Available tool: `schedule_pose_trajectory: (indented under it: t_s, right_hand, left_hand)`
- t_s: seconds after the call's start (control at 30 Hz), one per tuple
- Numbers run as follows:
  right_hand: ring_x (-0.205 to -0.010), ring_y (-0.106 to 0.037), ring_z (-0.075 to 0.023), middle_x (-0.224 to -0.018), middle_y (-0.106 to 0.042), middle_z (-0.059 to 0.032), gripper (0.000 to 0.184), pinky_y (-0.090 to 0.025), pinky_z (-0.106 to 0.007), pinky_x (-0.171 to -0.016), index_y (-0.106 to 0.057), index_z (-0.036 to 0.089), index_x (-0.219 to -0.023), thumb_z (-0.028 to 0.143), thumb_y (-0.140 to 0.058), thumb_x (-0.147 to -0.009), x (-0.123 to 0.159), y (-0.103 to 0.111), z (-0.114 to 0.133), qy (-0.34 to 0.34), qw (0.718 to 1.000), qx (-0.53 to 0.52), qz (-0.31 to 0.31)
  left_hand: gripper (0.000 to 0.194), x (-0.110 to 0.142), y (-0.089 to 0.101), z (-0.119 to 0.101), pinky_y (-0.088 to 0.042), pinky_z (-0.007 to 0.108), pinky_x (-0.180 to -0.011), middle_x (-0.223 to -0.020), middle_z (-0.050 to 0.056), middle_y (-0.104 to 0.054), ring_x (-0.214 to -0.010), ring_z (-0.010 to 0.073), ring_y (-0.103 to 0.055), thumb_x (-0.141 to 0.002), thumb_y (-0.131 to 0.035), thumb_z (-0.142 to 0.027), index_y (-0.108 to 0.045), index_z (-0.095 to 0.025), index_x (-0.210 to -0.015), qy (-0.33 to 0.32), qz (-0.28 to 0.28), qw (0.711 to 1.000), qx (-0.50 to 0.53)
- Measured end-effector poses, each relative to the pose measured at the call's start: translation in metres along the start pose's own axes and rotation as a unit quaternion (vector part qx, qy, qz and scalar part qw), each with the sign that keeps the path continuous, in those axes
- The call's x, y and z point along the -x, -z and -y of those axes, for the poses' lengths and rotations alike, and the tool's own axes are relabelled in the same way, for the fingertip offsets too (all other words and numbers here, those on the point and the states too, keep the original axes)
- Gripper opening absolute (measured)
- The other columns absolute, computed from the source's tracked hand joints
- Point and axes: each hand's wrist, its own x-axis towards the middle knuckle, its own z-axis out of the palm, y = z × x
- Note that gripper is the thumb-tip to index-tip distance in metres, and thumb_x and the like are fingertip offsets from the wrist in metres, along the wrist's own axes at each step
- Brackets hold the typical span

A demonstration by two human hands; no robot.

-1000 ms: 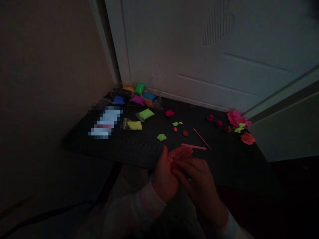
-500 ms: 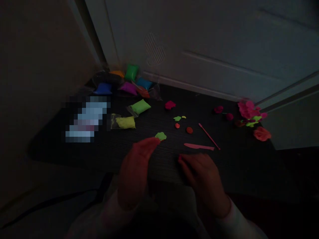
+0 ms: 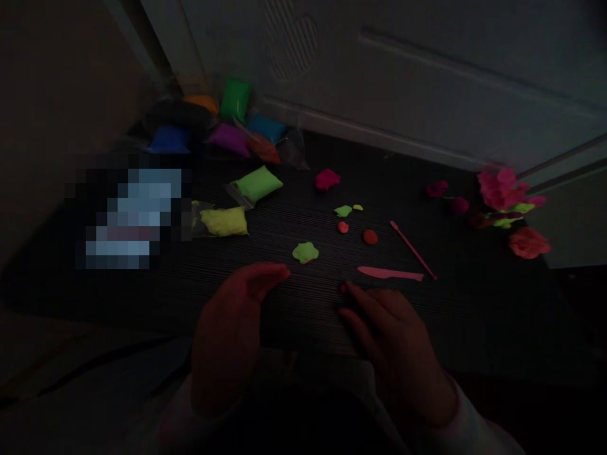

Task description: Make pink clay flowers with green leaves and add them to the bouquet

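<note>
The scene is dim. My left hand [image 3: 232, 328] hovers low over the dark table [image 3: 294, 309], fingers stretched forward and empty, its tips just short of a flat lime-green clay piece [image 3: 305, 253]. My right hand [image 3: 393, 338] rests on the table with fingers extended and apart. A tiny red clay bit [image 3: 342, 289] lies at its index fingertip. Just beyond that hand lies a pink plastic knife [image 3: 389, 273], and a thin pink stick tool [image 3: 412, 249] sits behind it.
Two small red clay blobs [image 3: 370, 237], green scraps [image 3: 343, 210] and a pink lump [image 3: 327, 179] lie mid-table. Yellow and lime bags [image 3: 222, 221] sit left, coloured clay packets [image 3: 227, 126] at the back left, clay flowers [image 3: 505, 196] at the right. A white door stands behind.
My hands, pressed together a second ago, have separated. The left reached toward the green piece, then drew back slightly; the right lowered to the table. The view tilted down.
</note>
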Motion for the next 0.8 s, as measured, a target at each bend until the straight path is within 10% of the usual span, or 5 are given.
schedule_pose_trajectory:
  t_s: [0.8]
  right_hand:
    - [-0.074, -0.045, -0.0210, -0.087, -0.052, -0.0087, 0.050, -0.039, -0.037, -0.064, -0.048, 0.021, -0.125, 0.048, -0.040, -0.084, -0.0017, 0.0044, 0.0064, 0.023, 0.988, 0.131, 0.084]
  left_hand:
    - [0.022, 0.0021, -0.0025, -0.0022, -0.049, 0.030, -0.084, -0.090, 0.001, -0.069, -0.087, 0.0163, -0.063, -0.080, -0.046, -0.014, -0.066, -0.020, -0.087, -0.036, 0.026, 0.997, -0.062]
